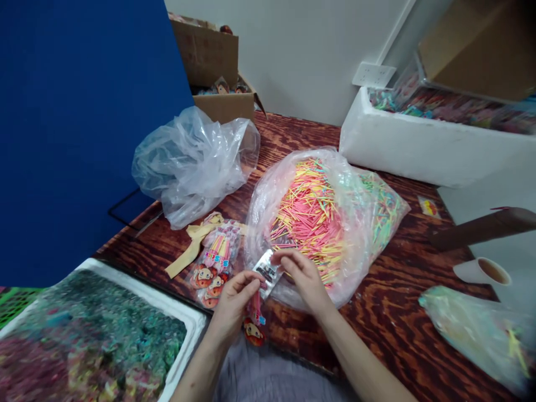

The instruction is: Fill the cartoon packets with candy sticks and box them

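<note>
My left hand [235, 301] pinches the edge of a small shiny plastic packet [268, 271] between thumb and fingers. On the packet's other side, my right hand [305, 277] has its fingers curled in at the upper edge. Below the hands hang pink sticks and a printed cartoon face [254, 333], apparently the lower end of this packet. Just beyond them stands an open clear bag of thin pink and yellow sticks [312, 218]. Left of the hands lies a bundle of filled stick packets [218, 259] with cartoon faces, beside a pale yellow strip [188, 259].
A crumpled clear bag [201, 162] lies behind, near cardboard boxes [224, 106]. White foam boxes stand at lower left [190, 312] and back right [397, 134]. On the right are a paper cup [467, 272], a brown tube [489, 226] and a filled bag [469, 324].
</note>
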A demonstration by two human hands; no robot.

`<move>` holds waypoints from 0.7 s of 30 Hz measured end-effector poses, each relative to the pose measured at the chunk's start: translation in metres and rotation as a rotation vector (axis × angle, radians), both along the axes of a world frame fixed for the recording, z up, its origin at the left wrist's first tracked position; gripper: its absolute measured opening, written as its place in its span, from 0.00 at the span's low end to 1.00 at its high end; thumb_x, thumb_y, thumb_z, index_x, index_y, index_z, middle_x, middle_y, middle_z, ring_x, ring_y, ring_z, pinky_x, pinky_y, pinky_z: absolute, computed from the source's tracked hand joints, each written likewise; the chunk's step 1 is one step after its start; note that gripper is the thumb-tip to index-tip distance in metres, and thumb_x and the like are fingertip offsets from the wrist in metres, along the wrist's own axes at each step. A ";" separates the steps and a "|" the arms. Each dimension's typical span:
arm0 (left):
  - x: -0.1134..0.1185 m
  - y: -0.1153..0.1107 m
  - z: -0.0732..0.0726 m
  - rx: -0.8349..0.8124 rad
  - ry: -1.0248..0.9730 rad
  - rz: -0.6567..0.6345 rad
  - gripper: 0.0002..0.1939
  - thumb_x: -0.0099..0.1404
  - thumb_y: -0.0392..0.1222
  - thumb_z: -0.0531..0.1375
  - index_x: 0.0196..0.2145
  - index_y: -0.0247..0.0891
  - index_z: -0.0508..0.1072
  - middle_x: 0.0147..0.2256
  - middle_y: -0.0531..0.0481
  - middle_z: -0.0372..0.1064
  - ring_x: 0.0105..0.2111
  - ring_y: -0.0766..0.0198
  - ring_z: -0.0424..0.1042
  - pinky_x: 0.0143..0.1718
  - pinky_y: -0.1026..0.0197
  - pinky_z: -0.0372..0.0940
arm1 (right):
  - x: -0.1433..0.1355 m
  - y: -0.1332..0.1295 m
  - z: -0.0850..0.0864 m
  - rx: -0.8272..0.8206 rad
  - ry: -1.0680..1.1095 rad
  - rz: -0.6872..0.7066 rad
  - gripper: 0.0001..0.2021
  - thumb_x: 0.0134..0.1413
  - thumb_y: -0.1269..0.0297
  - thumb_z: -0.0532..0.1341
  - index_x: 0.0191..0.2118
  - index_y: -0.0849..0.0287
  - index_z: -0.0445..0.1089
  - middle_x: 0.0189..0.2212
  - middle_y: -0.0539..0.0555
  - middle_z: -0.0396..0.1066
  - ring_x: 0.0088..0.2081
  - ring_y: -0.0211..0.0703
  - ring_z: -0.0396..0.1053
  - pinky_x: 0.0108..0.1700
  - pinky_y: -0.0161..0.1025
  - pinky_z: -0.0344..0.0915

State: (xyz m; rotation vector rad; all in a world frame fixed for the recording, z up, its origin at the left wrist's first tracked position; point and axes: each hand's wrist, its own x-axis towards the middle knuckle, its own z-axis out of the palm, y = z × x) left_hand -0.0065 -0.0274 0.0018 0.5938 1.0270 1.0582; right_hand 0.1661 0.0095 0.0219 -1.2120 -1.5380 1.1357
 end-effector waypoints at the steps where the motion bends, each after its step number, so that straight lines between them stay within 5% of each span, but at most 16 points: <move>1: -0.003 0.001 0.001 -0.003 0.020 0.015 0.13 0.55 0.48 0.68 0.32 0.36 0.77 0.22 0.56 0.67 0.18 0.75 0.61 0.20 0.72 0.56 | 0.005 0.016 -0.007 0.042 -0.085 -0.052 0.10 0.65 0.64 0.53 0.43 0.56 0.72 0.37 0.53 0.74 0.41 0.45 0.71 0.43 0.40 0.66; 4: -0.015 0.007 0.007 0.007 0.066 0.063 0.15 0.55 0.49 0.68 0.35 0.36 0.77 0.23 0.54 0.69 0.20 0.73 0.64 0.22 0.71 0.58 | 0.016 0.067 -0.027 0.219 -0.578 -0.039 0.11 0.63 0.70 0.54 0.37 0.58 0.74 0.36 0.57 0.73 0.43 0.48 0.67 0.47 0.44 0.62; 8: -0.033 0.016 0.012 0.101 0.222 0.144 0.13 0.52 0.46 0.69 0.33 0.36 0.77 0.26 0.53 0.71 0.24 0.70 0.66 0.25 0.69 0.61 | 0.014 0.116 -0.038 0.483 -1.032 0.172 0.13 0.63 0.71 0.53 0.46 0.59 0.73 0.46 0.62 0.72 0.48 0.53 0.62 0.48 0.47 0.59; 13: -0.055 0.037 0.002 0.251 0.486 0.310 0.12 0.52 0.47 0.68 0.29 0.36 0.75 0.26 0.54 0.70 0.26 0.67 0.68 0.30 0.66 0.63 | 0.006 0.135 -0.043 0.664 -1.173 0.349 0.13 0.65 0.69 0.52 0.50 0.59 0.70 0.48 0.60 0.71 0.50 0.53 0.60 0.50 0.48 0.57; 21: -0.059 0.074 -0.042 0.565 1.312 0.443 0.11 0.67 0.43 0.54 0.37 0.38 0.74 0.37 0.46 0.73 0.40 0.56 0.71 0.45 0.55 0.64 | 0.012 0.142 -0.046 0.792 -1.222 0.459 0.12 0.66 0.70 0.50 0.48 0.63 0.69 0.51 0.62 0.68 0.53 0.53 0.59 0.51 0.49 0.55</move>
